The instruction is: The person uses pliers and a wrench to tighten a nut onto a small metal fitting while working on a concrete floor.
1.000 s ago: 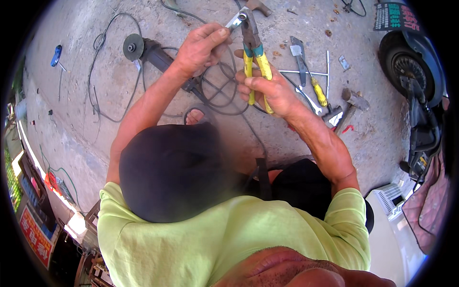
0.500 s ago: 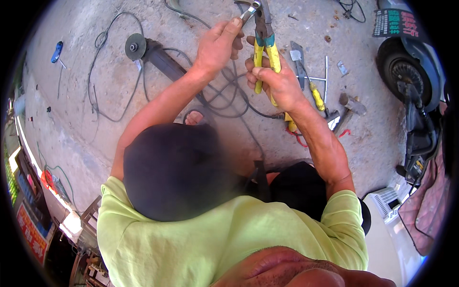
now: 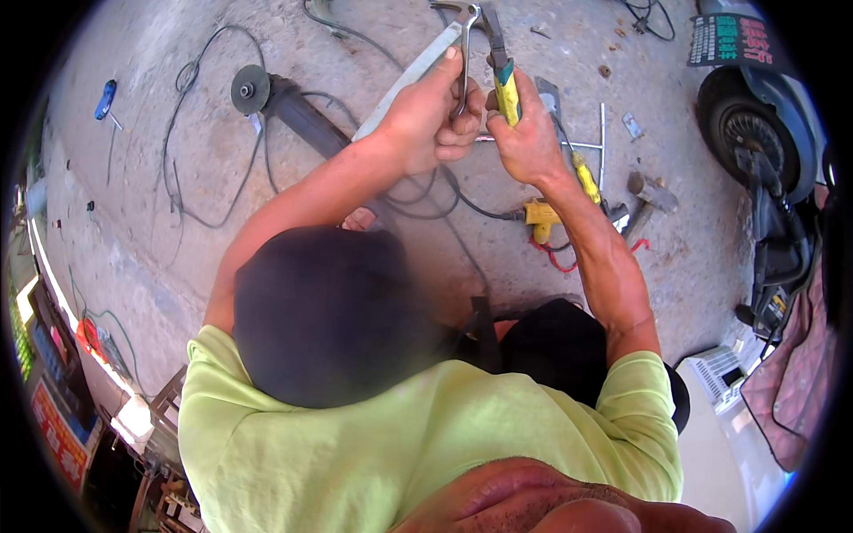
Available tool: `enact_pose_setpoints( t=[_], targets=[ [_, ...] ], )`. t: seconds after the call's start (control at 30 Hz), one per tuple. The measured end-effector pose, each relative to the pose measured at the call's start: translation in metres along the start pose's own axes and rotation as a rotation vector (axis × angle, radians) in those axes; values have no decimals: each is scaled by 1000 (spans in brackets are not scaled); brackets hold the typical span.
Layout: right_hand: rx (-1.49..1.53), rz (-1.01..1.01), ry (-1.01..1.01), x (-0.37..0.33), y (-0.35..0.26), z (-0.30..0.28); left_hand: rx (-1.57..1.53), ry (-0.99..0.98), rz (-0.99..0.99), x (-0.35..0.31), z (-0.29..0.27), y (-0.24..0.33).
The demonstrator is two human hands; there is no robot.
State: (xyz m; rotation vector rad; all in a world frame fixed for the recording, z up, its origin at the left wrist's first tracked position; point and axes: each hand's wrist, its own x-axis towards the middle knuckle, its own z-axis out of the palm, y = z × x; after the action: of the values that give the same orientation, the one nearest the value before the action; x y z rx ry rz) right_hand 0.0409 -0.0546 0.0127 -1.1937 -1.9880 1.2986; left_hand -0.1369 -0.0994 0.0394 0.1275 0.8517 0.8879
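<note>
Yellow-handled pliers (image 3: pixel 507 94) fill the closed right hand (image 3: pixel 531 147) while the curled left hand (image 3: pixel 425 111) grips a silvery metal piece (image 3: pixel 466 60), so imo steady both, thumbs off the jaws.

Surface: rough grey concrete floor (image 3: pixel 133 249), stained. The grinder (image 3: pixel 306 113), disc fitted, lies directly on it and serves as reference. To its left, a thin cord (image 3: pixel 166 133) lies in a wide loop; farther left, a blue screwdriver (image 3: pixel 106 99). To its right, in order outward: a yellow device (image 3: pixel 538 213) beside a red cord (image 3: pixel 555 260), a yellow screwdriver (image 3: pixel 585 177), a T-bar (image 3: pixel 603 133), a small plate (image 3: pixel 632 125) and a hammer (image 3: pixel 653 191). Well apart on the grinder's right stands a scooter (image 3: pixel 771 213). Beyond the grinder, toward the upper right, lies a black cable (image 3: pixel 653 22).
</note>
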Motion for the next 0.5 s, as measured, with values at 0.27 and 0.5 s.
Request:
enact_pose_setpoints(
  t=[0.27, 0.5],
  targets=[
    [-83, -122, 23, 5, 5, 2, -293, -496, -131, -4, -6, -6],
    [-31, 51, -29, 6, -14, -10, 112, 68, 129, -16, 30, -11]
  ],
)
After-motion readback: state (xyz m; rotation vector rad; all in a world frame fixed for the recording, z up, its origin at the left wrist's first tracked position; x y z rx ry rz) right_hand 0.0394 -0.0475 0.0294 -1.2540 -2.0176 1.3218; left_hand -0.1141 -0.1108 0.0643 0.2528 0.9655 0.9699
